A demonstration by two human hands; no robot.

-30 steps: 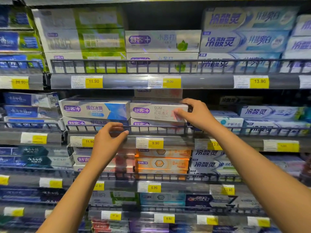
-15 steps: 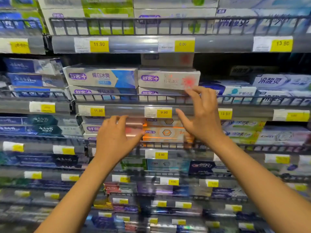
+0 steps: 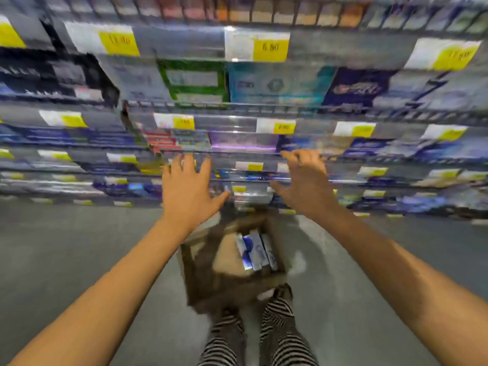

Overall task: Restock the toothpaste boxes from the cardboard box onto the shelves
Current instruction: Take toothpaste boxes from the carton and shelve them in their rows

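The picture is heavily blurred by motion. A brown cardboard box (image 3: 208, 283) stands open on the floor just in front of my feet, with several blue-and-white toothpaste boxes (image 3: 254, 250) upright inside it on the right. My left hand (image 3: 188, 191) and my right hand (image 3: 303, 183) hover above the box's far edge, both with fingers spread and holding nothing. Behind them run the shelves (image 3: 237, 157), packed with toothpaste boxes and yellow price tags.
Grey floor (image 3: 66, 260) stretches to both sides of the cardboard box. My legs in striped trousers (image 3: 277, 326) stand right behind it. The lowest shelf rows (image 3: 105, 186) reach nearly to the floor.
My view has swung down from the upper shelves to the floor and the cardboard box. Both hands left the shelf rail, dropped lower, and their fingers spread apart.
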